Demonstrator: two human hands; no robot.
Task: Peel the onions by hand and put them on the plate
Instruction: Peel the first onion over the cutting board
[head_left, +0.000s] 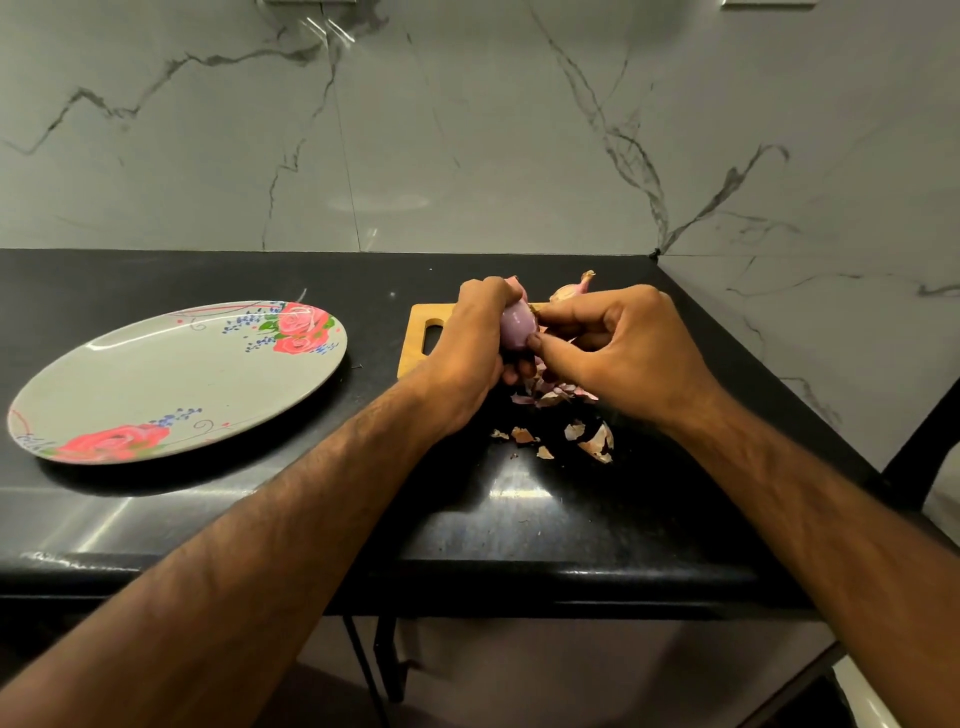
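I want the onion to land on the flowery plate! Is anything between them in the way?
Nothing visible blocks it. The left hand holds the onion while the right hand pinches at it; between it and the plate lie only the flat cutting board edge and black counter.

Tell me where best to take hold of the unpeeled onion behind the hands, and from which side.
Grip the unpeeled onion round its bulb, probably from above right: its thin stalk looks weak, and the left hand and right hand block the near side.
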